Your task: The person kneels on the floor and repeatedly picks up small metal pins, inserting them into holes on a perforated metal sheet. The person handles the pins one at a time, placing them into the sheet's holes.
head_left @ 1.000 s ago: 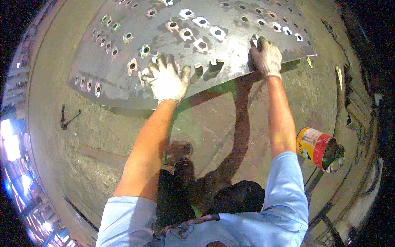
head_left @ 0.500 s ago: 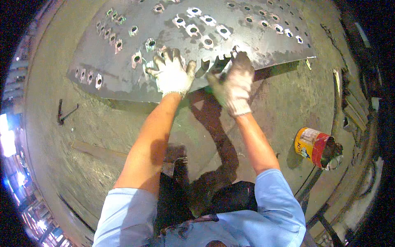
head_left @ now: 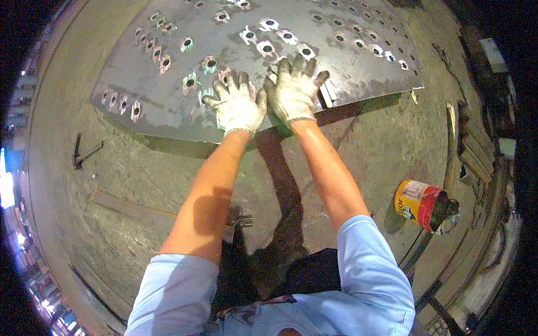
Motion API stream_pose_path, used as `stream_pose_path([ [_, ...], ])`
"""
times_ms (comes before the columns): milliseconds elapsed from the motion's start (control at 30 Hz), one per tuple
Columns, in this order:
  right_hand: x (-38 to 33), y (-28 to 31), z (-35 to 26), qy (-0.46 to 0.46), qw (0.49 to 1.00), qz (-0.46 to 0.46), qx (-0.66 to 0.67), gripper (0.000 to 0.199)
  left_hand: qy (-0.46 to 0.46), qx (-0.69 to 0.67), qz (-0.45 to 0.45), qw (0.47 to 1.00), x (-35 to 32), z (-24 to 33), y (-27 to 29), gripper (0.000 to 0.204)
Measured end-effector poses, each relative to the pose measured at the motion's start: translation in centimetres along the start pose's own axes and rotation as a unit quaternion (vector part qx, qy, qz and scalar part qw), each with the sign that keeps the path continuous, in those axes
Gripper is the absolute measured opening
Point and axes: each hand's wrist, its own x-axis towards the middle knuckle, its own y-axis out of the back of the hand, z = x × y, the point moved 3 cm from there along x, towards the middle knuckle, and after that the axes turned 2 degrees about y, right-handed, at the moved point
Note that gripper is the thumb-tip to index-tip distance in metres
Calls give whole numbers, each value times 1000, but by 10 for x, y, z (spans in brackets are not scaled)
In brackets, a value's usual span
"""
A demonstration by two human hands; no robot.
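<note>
A large dark steel plate with many drilled holes lies in front of me, bright scuffed metal ringing most of the holes. My left hand, in a white knit glove with blackened fingertips, rests on it near the front edge with the fingers spread. Just to its right my right hand, gloved alike, lies on the plate with fingers apart and pointing away. Neither hand grips anything. Beside the right hand's outer edge a small pale bar-like piece shows at the plate's edge, partly hidden by the glove.
A yellow and red tin lies tipped on the floor at the right. On the left are a dark angled metal piece and a flat strip. Long metal lengths lie along the far right.
My right hand has moved left, next to the left hand, and has flattened with its fingers spread. My left hand has stayed in nearly the same place on the plate.
</note>
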Motion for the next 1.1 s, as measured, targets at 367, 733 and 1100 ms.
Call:
stream_pose_path([
  [367,-34,26,65,-101,992,-16,78,90,-4,-18,7,1000,-1,-3,6,74],
  [733,71,-3,130,-5,966,-37,257,48,-7,-45,1,999,-2,3,13,75],
  [1100,24,13,11,75,994,45,65,78,9,-81,-17,997,3,-4,14,71],
])
